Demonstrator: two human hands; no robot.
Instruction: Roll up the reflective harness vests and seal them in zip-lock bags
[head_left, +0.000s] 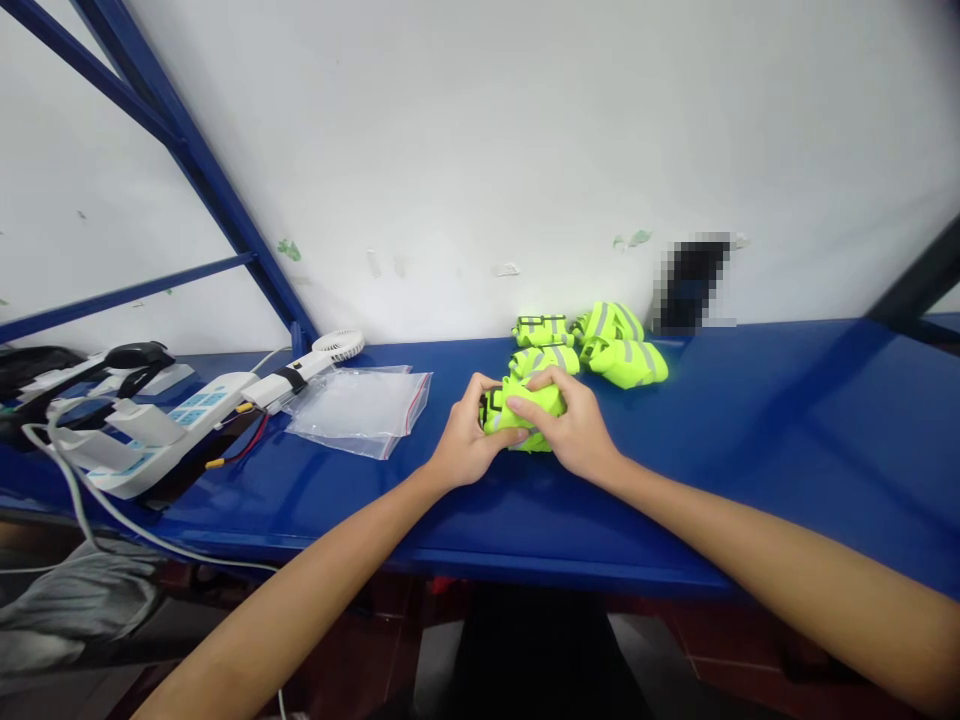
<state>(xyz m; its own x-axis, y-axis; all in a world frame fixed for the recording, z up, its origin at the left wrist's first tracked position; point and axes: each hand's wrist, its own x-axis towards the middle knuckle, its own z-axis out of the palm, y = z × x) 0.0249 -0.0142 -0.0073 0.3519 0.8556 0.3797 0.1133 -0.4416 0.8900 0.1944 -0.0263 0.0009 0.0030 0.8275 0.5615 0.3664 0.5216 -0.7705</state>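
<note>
A folded neon-yellow vest with grey reflective stripes (520, 412) rests on the blue shelf (750, 440), and both of my hands are closed around it. My left hand (466, 443) grips its left end, thumb on the front. My right hand (571, 425) covers the top and right side, fingers pressed over the bundle. Just behind lie several more folded neon vests (611, 345) in a small pile near the wall.
A stack of clear zip bags with red seals (360, 405) lies to the left. Farther left sit a white hand fan (315, 362), a white power strip (161, 425), cables and a black scanner (139, 357). Blue frame bars (202, 170) rise at the left.
</note>
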